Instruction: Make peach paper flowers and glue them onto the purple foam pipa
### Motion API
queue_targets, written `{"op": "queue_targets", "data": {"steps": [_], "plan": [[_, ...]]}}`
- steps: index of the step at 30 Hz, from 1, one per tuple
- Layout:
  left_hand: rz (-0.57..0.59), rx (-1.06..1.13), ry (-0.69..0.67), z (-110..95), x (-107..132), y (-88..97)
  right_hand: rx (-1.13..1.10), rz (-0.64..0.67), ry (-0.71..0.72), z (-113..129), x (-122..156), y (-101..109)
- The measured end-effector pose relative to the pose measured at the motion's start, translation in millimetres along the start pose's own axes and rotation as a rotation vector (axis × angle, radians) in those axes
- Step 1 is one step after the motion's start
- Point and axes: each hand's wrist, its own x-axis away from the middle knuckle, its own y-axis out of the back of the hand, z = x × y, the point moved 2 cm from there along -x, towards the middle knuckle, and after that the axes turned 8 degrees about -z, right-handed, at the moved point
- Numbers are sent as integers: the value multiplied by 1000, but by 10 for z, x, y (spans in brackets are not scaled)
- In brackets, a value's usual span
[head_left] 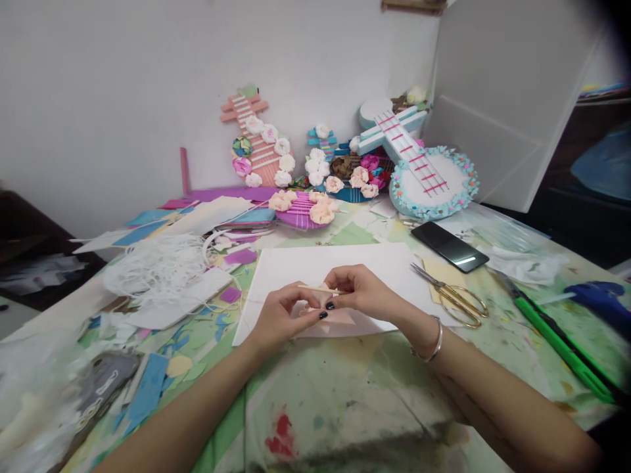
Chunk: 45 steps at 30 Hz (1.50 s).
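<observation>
Over a white sheet (296, 266), my left hand (283, 314) and my right hand (367, 292) meet with fingers pinched together. Between them is a small piece of pale pink paper (323, 297), gripped at its two sides. A thin wooden stick (315, 288) lies across the top of the paper, its ends at the fingers of both hands. More pale pink paper (340, 322) rests on the sheet just below my hands. My fingers hide part of the held paper. Gold-handled scissors (456, 299) lie right of my right hand.
A black phone (449, 246), a green utility knife (564, 345) and a blue glue gun (599, 299) are at right. White string (158, 266) and paper scraps cover the left. Flower-decorated paper instruments (434, 180) stand against the wall.
</observation>
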Motion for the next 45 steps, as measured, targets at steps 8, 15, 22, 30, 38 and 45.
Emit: {"op": "queue_targets", "data": {"steps": [8,15,22,30,38,45], "plan": [[-33,383,216,48,-6,-18,6,-75,13,-24,-5,-11],[-79,423,363,111,-18,23,39,-72,39,-2,13,-17],[-30,305,258,33,-24,0,247,-120,138,-6,46,-38],[-77,189,277,25,-29,-18,551,-82,374,134,106,-63],[-126,224,367,51,-20,-27,591,-101,398,130,108,-48],[-66,244,407,18,5,-27,578,-142,445,110,117,-61]]}}
